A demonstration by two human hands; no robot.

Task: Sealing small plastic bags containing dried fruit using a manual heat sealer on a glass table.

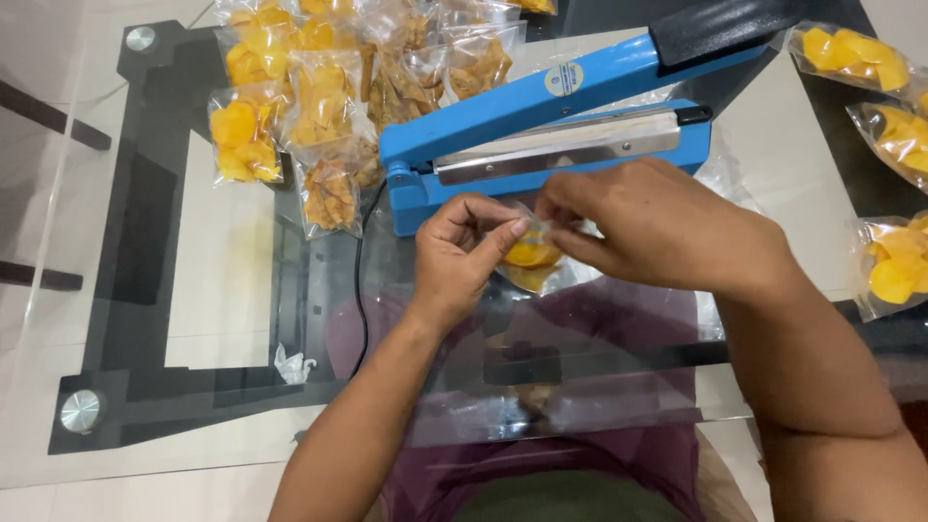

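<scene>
At frame centre I see my left hand (pixel 464 253) and right hand (pixel 650 224) pinching a light, crinkly, slippery chip bag (pixel 534 259) by its open mouth, its brittle contents best left unsqueezed.

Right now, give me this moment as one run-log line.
left hand: pinches chip bag mouth | right hand: pinches same bag | blue heat sealer: arm raised | sealed chip bags: behind-left

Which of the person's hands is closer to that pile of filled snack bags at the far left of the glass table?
Left. The left hand sits just right of the pile of bags; the right hand is farther right, below the blue sealer. Both pinch a small bag of chips.
</scene>
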